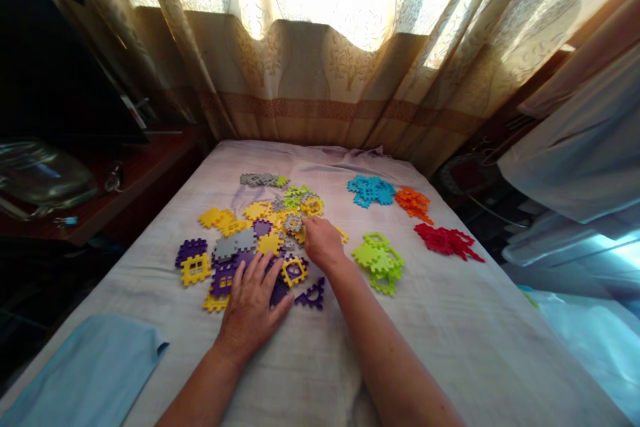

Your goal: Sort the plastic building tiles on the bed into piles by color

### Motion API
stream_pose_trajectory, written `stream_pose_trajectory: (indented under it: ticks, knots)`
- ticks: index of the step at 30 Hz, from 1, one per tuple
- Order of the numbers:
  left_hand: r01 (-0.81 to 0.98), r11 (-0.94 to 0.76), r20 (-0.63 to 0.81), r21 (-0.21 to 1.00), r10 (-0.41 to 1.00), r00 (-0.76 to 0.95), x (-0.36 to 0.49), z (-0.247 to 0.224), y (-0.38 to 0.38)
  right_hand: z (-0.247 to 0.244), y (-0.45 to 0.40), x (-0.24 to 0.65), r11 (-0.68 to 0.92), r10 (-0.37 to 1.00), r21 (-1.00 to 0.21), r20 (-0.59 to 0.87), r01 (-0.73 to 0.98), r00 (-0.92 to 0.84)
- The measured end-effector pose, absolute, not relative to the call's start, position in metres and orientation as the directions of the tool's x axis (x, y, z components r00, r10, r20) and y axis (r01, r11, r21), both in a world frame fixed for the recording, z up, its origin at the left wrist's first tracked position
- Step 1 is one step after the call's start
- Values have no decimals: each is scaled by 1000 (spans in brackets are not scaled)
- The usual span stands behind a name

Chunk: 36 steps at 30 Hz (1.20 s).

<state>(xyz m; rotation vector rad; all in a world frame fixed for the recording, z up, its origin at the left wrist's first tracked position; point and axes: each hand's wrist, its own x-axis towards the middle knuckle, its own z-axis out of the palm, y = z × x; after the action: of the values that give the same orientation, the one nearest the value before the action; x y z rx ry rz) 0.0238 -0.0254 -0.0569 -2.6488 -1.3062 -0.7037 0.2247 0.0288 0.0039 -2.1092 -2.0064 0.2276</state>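
My left hand lies with its fingers spread on purple pieces at the near side of a mixed pile. My right hand is closed at the pile's right side, its fingertips at a grey piece. Yellow pieces, grey pieces and purple ones overlap around both hands. A yellow piece with a round opening lies between the hands. Beyond them are green pieces in the same pile. A purple triangular piece rests to the right of my left hand.
Separate heaps of blue, orange, red and lime green pieces lie to the right on the sheet. A light blue cloth is at the near left. Curtains hang behind.
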Motion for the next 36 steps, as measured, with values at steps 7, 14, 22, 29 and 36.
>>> stream_pose_trajectory:
  ticks: [7,14,22,29,36]
  knots:
    - [783,-609,475,125,730,492,26,-58,-25,-2,31,210,76,997,-442,2,894,-83]
    - [784,-604,412,143,757,508,28,-52,-29,11,37,249,-364,927,-220,2,905,374]
    - [789,-574,383,216,794,472,30,-49,-31,2,46,264,-405,913,-117,-98,907,396]
    - [789,-563,351,246,810,469,33,-35,-23,-8,49,266,-445,896,-192,-78,875,438]
    - [779,-598,329,189,786,524,42,-18,3,-5,59,268,-474,881,-200,-111,858,460]
